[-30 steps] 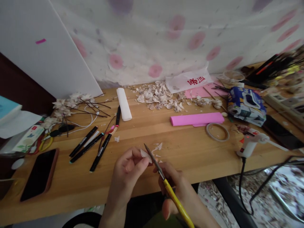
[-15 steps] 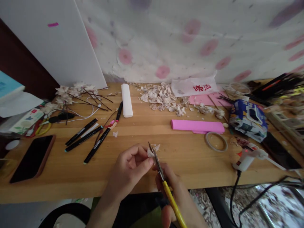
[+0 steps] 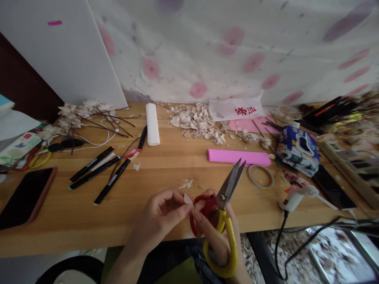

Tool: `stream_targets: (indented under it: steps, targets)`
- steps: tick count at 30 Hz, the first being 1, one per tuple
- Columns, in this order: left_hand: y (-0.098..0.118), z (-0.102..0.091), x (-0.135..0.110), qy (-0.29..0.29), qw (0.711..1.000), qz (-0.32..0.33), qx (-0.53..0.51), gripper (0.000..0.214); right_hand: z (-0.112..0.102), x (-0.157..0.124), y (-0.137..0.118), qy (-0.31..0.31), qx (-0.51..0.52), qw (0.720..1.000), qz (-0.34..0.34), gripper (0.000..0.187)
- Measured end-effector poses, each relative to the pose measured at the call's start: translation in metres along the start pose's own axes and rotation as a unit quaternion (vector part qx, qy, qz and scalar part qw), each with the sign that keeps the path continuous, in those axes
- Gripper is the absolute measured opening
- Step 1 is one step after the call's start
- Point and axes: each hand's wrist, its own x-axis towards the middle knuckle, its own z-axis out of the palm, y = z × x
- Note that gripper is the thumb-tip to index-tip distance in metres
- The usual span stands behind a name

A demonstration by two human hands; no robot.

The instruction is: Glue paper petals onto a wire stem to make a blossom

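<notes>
Between thumb and forefinger, my left hand (image 3: 166,213) pinches a small whitish paper petal (image 3: 188,200). My right hand (image 3: 214,232) carries scissors (image 3: 227,193) with yellow and red handles; the blades point up and away to the right, slightly parted. Its thumb and fingertip meet at the petal's lower edge, close to the left fingertips. A few thin pale scraps (image 3: 187,184) lie on the wooden table just beyond the hands.
Many pale petals (image 3: 197,118) are heaped at the back. A white paper roll (image 3: 152,124), black markers (image 3: 111,181) and a phone (image 3: 28,197) lie to the left. Rightward are a pink paper roll (image 3: 238,156), a tape roll (image 3: 260,176), a wipes pack (image 3: 299,150) and a glue gun (image 3: 296,195).
The scissors have swung in my right hand, blades away from the petal and up to the right. My right fingertips have come to the petal. The whole view has shifted slightly.
</notes>
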Motion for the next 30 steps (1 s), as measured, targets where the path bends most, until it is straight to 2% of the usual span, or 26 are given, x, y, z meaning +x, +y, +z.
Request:
stream_targets:
  steps: [4, 6, 9, 13, 17, 20, 24, 27, 30]
  targets:
    - [-0.001, 0.001, -0.003, 0.013, 1.0, 0.008, 0.0, 0.02, 0.002, 0.005, 0.001, -0.014, 0.032, 0.999, 0.027, 0.041]
    - [0.0, 0.0, -0.004, 0.01, 1.0, -0.006, -0.018, 0.015, 0.0, 0.006, 0.003, -0.029, 0.056, 0.997, 0.046, 0.041]
    - [0.002, -0.002, -0.004, -0.035, 0.998, -0.031, -0.035, 0.014, -0.004, 0.006, 0.003, -0.049, 0.111, 0.988, 0.098, 0.047]
    - [0.001, -0.004, -0.003, -0.091, 0.995, 0.014, -0.027, 0.018, -0.008, 0.004, -0.003, -0.08, 0.172, 0.969, 0.16, 0.041]
    - [0.0, -0.002, -0.004, -0.121, 0.989, 0.025, -0.077, 0.018, -0.009, 0.003, -0.006, -0.098, 0.204, 0.955, 0.193, 0.035]
    - [-0.001, 0.001, -0.006, -0.104, 0.99, 0.046, -0.084, 0.016, -0.009, 0.005, -0.005, -0.128, 0.225, 0.945, 0.201, 0.033]
    - [-0.001, 0.007, -0.01, -0.05, 0.995, 0.064, -0.065, 0.01, -0.008, 0.007, -0.007, -0.157, 0.219, 0.94, 0.208, 0.034]
    - [0.0, 0.012, -0.013, -0.017, 0.996, 0.041, -0.072, 0.008, -0.004, 0.007, -0.009, -0.162, 0.206, 0.943, 0.207, 0.035]
    - [0.003, 0.013, -0.015, -0.012, 0.996, 0.004, -0.086, 0.014, -0.002, 0.006, -0.001, -0.169, 0.183, 0.948, 0.198, 0.037]
